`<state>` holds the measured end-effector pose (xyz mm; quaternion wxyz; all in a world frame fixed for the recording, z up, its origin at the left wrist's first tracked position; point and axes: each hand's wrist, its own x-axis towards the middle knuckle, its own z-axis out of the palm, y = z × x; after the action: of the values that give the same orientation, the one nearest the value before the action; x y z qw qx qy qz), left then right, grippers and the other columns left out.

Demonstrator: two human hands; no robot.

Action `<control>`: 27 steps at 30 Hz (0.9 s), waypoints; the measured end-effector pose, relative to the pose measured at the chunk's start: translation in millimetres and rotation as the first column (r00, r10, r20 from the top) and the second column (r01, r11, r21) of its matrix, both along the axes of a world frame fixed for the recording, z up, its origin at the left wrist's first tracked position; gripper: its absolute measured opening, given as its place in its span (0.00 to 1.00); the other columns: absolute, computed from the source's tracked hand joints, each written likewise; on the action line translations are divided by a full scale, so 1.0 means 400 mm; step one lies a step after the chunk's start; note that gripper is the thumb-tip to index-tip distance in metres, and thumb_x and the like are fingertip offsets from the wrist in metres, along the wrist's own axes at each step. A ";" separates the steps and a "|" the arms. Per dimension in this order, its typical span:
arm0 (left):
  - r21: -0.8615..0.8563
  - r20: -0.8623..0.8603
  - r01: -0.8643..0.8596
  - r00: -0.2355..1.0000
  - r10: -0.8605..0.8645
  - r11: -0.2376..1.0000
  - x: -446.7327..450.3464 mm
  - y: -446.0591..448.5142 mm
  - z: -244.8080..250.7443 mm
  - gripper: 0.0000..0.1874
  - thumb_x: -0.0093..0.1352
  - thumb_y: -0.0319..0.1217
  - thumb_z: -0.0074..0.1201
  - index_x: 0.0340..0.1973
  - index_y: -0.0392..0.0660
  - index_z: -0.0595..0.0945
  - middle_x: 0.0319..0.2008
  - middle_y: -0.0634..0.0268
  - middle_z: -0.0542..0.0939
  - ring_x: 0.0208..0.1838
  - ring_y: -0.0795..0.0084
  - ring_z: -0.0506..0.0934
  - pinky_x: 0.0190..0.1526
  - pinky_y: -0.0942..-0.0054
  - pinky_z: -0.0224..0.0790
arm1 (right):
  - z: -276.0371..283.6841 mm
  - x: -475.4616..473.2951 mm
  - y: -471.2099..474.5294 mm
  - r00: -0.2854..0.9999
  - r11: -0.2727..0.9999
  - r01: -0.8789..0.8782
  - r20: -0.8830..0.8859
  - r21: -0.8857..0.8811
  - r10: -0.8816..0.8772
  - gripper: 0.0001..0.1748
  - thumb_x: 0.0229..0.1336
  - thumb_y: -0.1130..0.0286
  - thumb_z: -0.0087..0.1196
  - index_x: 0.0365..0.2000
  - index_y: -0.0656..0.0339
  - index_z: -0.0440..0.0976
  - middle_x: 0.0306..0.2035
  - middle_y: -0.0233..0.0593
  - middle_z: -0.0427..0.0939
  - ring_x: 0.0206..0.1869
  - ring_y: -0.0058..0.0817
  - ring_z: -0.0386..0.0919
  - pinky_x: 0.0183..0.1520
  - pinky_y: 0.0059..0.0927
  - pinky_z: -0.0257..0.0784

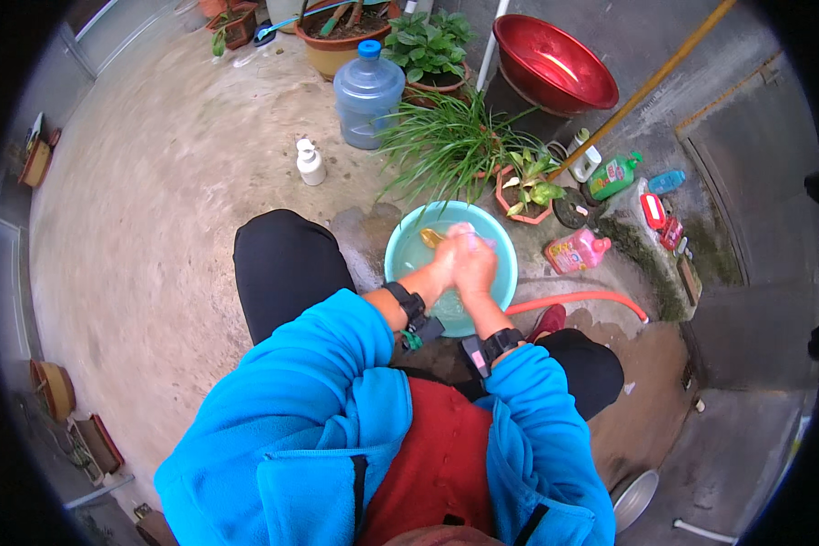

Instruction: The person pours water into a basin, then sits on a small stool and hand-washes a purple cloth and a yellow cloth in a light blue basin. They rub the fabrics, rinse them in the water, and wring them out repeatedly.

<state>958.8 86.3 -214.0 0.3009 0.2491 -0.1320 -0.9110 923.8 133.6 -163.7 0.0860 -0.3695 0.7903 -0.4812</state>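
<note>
A light-blue plastic basin (392,256) with water in it stands on the wet concrete in front of me. Over it my left hand (448,258) and my right hand (476,266) are pressed together, closed around a small pink and white cloth (465,233) that pokes out at the fingertips. Which hand bears more of the cloth cannot be told. Just left of the hands, a yellow-orange object (431,237) shows in the basin. Both wrists wear black straps with small devices.
A white pump bottle (310,164), a blue water jug (368,95) and potted plants stand ahead. On the right are a pink detergent bottle (577,251), a green pump bottle (613,177), an orange hose (580,296) and a leaning wooden pole (645,89). A red basin (556,65) leans on the wall.
</note>
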 end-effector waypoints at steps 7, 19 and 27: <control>0.154 -0.150 0.051 0.988 -0.028 0.987 0.006 -0.015 0.037 0.14 0.73 0.46 0.49 0.32 0.52 0.76 0.18 0.71 0.70 0.14 0.73 0.67 0.17 0.67 0.61 | -0.019 -0.034 -0.022 0.992 0.988 -0.096 -0.096 -0.121 0.085 0.21 0.63 0.66 0.52 0.16 0.65 0.67 0.14 0.41 0.71 0.17 0.28 0.65 0.23 0.37 0.63; 0.062 0.048 0.082 0.995 -0.085 0.995 0.015 0.006 0.013 0.16 0.72 0.49 0.50 0.34 0.50 0.77 0.20 0.71 0.75 0.21 0.72 0.73 0.23 0.67 0.67 | -0.036 -0.029 -0.013 0.998 0.999 -0.046 -0.037 0.024 0.047 0.05 0.61 0.69 0.50 0.32 0.60 0.69 0.27 0.51 0.76 0.31 0.47 0.77 0.36 0.43 0.71; 0.003 0.231 -0.054 0.972 0.051 0.999 0.002 -0.020 -0.005 0.17 0.75 0.49 0.44 0.32 0.51 0.74 0.18 0.69 0.74 0.18 0.71 0.72 0.19 0.67 0.63 | -0.041 -0.006 -0.014 0.995 0.992 -0.076 -0.076 -0.098 0.069 0.08 0.63 0.70 0.49 0.28 0.60 0.66 0.22 0.46 0.71 0.26 0.39 0.74 0.34 0.42 0.71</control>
<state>959.4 78.5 -216.1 0.3064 0.3580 -0.1552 -0.8683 921.3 128.2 -180.0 0.0561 -0.4189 0.7536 -0.5034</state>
